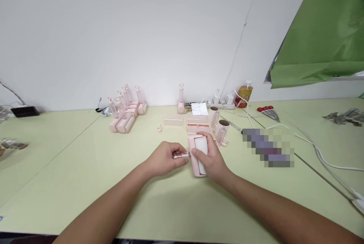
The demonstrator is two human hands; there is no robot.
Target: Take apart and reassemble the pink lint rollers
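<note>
Near the middle of the pale green table, my right hand (pixel 212 157) is wrapped round a pink lint roller head (pixel 193 165) with a white roll (pixel 201 153) in it, its thumb on the roll. My left hand (pixel 165 158) pinches a small clear and pinkish rod (pixel 182 155), whose tip is close to the left side of the roller head. Whether the two touch is unclear. Just behind stands an open pink case (pixel 199 127). Two cardboard-cored rolls (pixel 223 126) and clear pink handles (pixel 221 136) are to its right.
Several finished-looking pink rollers (pixel 126 122) stand at the back left, one more (pixel 181 103) at the back centre. A drink bottle (pixel 243 94), a power strip (pixel 224 105), scissors with red handles (pixel 267 111) and white cables (pixel 315 149) are on the right.
</note>
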